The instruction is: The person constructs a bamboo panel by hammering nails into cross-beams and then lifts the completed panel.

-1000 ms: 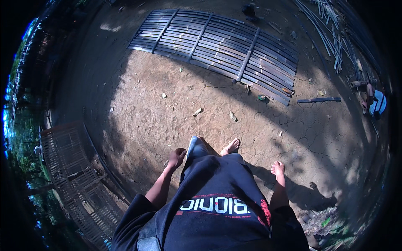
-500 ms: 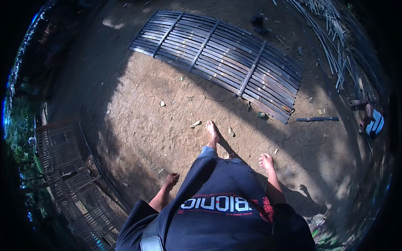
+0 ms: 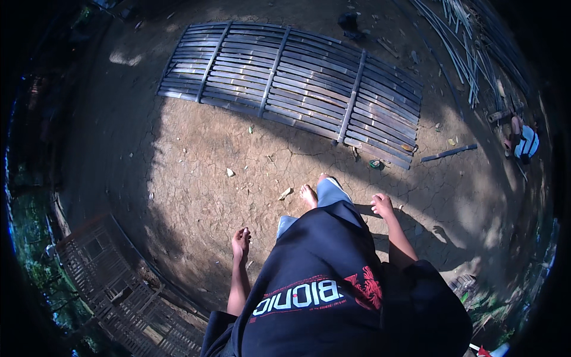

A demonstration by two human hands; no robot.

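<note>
My left hand (image 3: 241, 244) hangs beside my body at the left, its fingers loosely bent and nothing in them. On the other side, my right hand (image 3: 382, 206) is held out over the shaded dirt, empty too, with half-curled, slightly parted fingers. Neither touches anything. Ahead of me on the ground lies a long slatted bamboo panel (image 3: 309, 83), dark strips fixed across three crosspieces. It is well beyond both hands. A single dark bamboo strip (image 3: 449, 153) lies apart from the panel's right end, nearer my right hand.
Cracked dirt ground (image 3: 202, 149) holds dry leaves and a pale stone (image 3: 230, 172). Long bamboo strips (image 3: 461, 53) are piled at the far right. A person (image 3: 516, 134) is at the right edge. A woven slatted structure (image 3: 113, 279) stands at the lower left.
I have stepped forward, with the other foot now in front. My left hand has swung forward and up; my right hand has also moved slightly forward. The panel appears shifted left in view.
</note>
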